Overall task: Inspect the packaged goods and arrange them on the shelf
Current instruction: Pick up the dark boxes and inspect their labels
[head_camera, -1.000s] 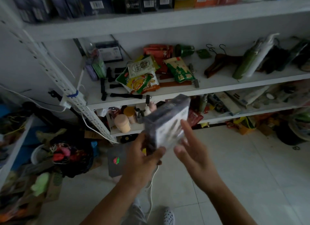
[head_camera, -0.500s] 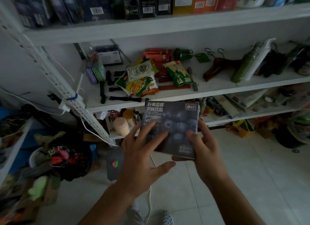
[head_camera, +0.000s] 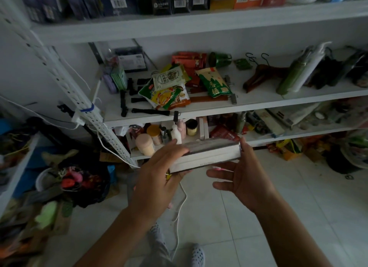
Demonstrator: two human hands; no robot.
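A flat dark drink box point(head_camera: 207, 155) is held level and edge-on, its pale side facing me, in front of the lower shelf. My left hand point(head_camera: 157, 183) grips its left end, fingers over the top and thumb beneath. My right hand point(head_camera: 245, 179) touches the right end with straight fingers, thumb spread below the box. The white shelf point(head_camera: 258, 101) behind holds a loose heap of snack packets point(head_camera: 169, 91). Similar dark boxes point(head_camera: 179, 0) stand upright in a row on the top shelf.
Wooden hangers point(head_camera: 262, 73) and tall bottles point(head_camera: 298, 71) lie to the right on the middle shelf. Small jars and bottles point(head_camera: 159, 137) crowd the lower shelf. Bags and clutter point(head_camera: 79, 181) fill the floor at left. A white cable point(head_camera: 181, 207) runs down by my feet.
The box has turned from its printed face towards me to lying flat and edge-on. It now sits lower, and my right hand has opened along its right end.
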